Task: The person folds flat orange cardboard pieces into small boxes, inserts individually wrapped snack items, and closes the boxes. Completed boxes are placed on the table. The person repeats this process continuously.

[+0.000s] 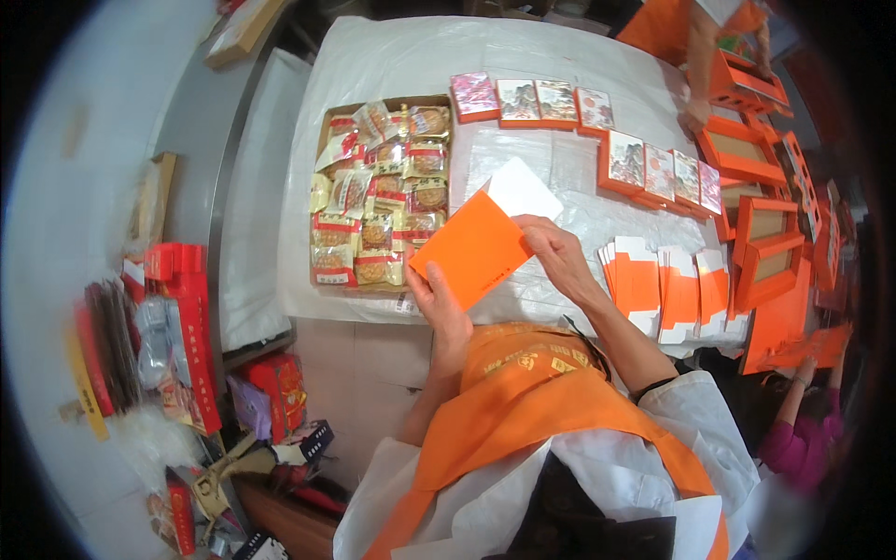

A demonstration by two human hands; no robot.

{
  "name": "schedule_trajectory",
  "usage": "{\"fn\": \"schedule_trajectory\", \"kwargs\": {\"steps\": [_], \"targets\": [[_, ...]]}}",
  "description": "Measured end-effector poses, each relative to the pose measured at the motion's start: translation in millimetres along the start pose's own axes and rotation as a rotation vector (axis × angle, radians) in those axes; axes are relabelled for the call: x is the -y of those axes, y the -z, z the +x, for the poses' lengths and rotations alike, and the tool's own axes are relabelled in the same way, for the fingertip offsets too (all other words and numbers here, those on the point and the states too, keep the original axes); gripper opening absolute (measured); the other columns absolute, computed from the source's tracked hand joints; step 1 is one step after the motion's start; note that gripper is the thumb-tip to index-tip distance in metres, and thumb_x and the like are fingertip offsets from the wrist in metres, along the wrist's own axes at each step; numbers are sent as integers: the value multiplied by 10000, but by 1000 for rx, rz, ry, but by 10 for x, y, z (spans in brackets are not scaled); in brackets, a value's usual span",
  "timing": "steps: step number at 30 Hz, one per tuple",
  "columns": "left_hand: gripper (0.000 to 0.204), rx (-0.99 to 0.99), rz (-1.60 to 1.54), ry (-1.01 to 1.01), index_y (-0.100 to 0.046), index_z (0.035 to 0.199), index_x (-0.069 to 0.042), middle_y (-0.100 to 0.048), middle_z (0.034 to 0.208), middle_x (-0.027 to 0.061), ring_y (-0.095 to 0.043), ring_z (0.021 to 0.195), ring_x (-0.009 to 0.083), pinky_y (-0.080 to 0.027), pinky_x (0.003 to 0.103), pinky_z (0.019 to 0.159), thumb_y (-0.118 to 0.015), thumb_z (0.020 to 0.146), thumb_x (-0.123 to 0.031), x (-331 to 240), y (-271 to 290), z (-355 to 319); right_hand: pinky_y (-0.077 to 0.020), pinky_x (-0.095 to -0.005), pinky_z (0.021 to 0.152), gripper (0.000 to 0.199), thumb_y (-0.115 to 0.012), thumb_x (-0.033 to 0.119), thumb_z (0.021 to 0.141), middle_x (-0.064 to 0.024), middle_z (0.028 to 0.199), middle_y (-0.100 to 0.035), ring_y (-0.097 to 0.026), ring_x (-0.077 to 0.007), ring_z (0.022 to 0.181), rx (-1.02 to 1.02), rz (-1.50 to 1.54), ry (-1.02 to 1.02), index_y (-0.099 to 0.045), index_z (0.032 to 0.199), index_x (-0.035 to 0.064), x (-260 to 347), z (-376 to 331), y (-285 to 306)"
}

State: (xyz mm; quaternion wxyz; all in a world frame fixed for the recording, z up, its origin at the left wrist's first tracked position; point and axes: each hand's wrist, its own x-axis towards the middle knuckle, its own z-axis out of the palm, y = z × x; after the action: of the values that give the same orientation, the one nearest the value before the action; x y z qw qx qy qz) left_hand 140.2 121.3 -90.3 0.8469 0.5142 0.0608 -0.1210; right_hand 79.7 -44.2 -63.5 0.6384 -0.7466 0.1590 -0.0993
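Observation:
Between my two hands is an orange carton (478, 245), with a white flap (525, 189) standing out at its far side. My left hand (441, 303) grips its near left edge, thumb on the orange face. At the right corner my right hand (553, 250) holds it, fingers curled. Left of it lies a shallow cardboard box (315, 252) filled with several wrapped mooncakes (378, 231). Stacks of flat orange-and-white cartons (635, 280) rest near my right forearm.
Small printed boxes (537, 101) stand in rows on the plastic-covered table (411, 61). Orange gift-box trays (767, 238) pile up at the right, where co-workers' hands (693, 114) reach in. Red boxes and bags (191, 336) stand at the left beyond the table edge.

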Motion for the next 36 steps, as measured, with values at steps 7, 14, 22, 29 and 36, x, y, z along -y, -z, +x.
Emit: {"fn": "schedule_trajectory", "kwargs": {"steps": [7,14,22,29,36], "targets": [[331,504,221,298,-381,1177,-31,-466,1103,75,-476,1018,140,-401,288,893,-516,888,-117,66,-386,-656,-472,-269,792,274,-420,164,944,-108,1036,-596,-589,-141,882,-181,317,68,-499,1152,3,209,-412,674],[274,796,441,222,-504,1115,15,-506,1057,77,-524,927,124,-428,228,799,-549,864,-87,-62,-584,-704,-446,-272,817,276,-428,130,923,-123,1117,-543,-569,-133,932,-35,395,-9,-480,1171,21,112,-872,748],[42,751,411,-31,-541,848,3,-514,1060,108,-515,965,158,-427,272,830,-556,848,-36,-27,-628,-664,-280,-400,1028,198,-404,111,924,-203,1378,-320,-317,-287,1287,-485,206,188,-573,915,9,-59,-1158,433],[243,834,89,-214,-457,900,-21,-523,1038,106,-516,1005,207,-408,334,901,-646,755,24,104,-681,-750,-396,-346,921,132,-485,43,875,-130,1048,-540,-503,-206,1020,-470,652,190,-429,995,42,-113,-1248,419],[187,841,553,-172,-534,927,-17,-547,1019,98,-544,940,179,-433,282,837,-644,777,-40,-78,-737,-703,-419,-341,908,179,-486,70,885,-134,1050,-531,-524,-209,1004,-470,459,102,-421,1046,26,40,-1211,394]]}}
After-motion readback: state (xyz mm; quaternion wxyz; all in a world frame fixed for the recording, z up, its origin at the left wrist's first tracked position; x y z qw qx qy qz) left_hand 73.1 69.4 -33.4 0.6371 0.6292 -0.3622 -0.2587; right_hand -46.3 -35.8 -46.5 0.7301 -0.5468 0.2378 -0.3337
